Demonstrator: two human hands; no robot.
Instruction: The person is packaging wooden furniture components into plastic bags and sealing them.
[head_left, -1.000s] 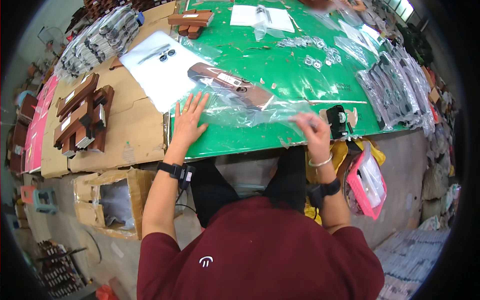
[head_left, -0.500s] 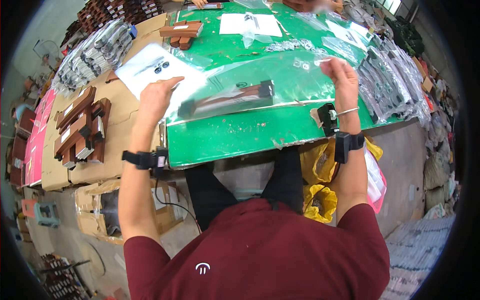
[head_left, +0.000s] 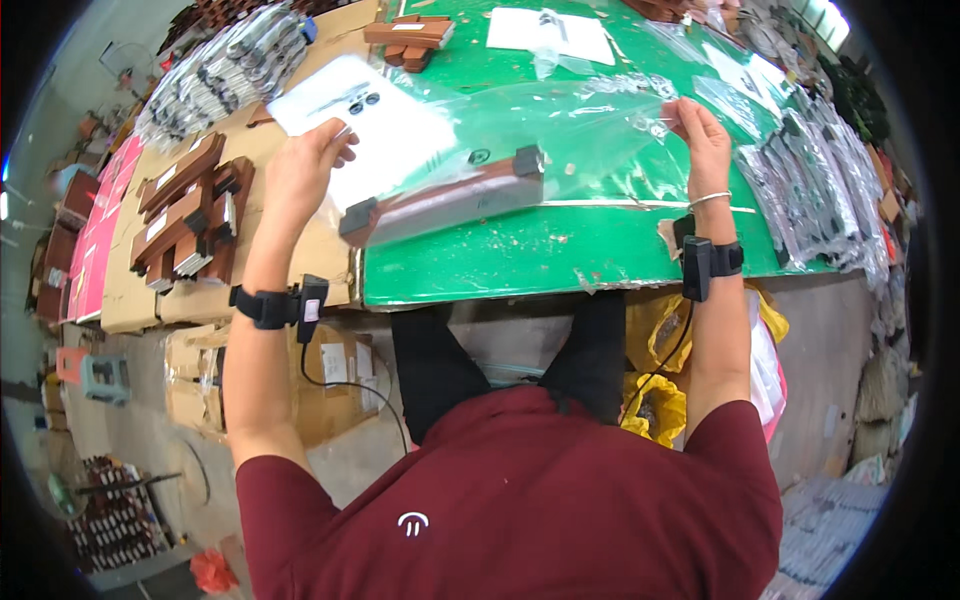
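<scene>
I hold a clear plastic bag (head_left: 560, 140) lifted above the green table (head_left: 520, 255). My left hand (head_left: 300, 170) grips its left edge and my right hand (head_left: 700, 130) grips its right edge. Inside the bag a long brown wooden piece with black end caps (head_left: 445, 200) lies tilted, its left end lower. Small dark parts (head_left: 480, 157) also show inside the bag. Both wrists carry black bands.
Stacked brown wooden pieces (head_left: 190, 215) lie on cardboard at the left. A white sheet with small parts (head_left: 350, 100) is behind the bag. Filled plastic bags (head_left: 810, 190) pile up at the right and others (head_left: 220, 70) at the far left. Yellow bags (head_left: 660, 330) hang below the table edge.
The bag lay flat on the table under both palms; now both hands have lifted it by its edges, and the wooden piece hangs tilted inside it.
</scene>
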